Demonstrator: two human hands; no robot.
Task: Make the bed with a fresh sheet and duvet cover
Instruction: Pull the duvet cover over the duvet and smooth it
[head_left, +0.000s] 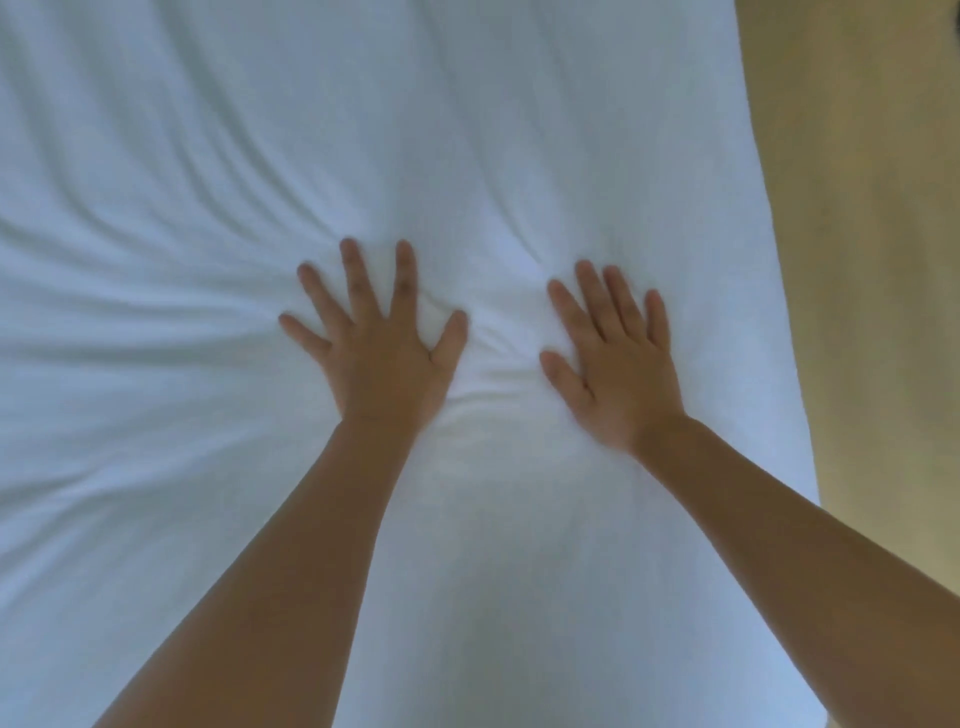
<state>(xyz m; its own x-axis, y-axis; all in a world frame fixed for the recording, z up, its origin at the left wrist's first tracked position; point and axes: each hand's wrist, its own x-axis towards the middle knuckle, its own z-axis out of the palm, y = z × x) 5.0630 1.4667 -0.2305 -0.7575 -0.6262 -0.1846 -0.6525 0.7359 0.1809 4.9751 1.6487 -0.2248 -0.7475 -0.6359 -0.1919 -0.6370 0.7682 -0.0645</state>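
While wrinkles fan across white bedding, tan floor flanks it.

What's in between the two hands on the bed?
Only the white sheet, bunched into small wrinkles between the left hand and the right hand. The head view shows it.

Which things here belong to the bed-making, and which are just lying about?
In the job: wrinkled white fabric sheet; left hand and right hand, both pressing flat on it, fingers spread.
Just there: tan floor along the sheet's right edge.
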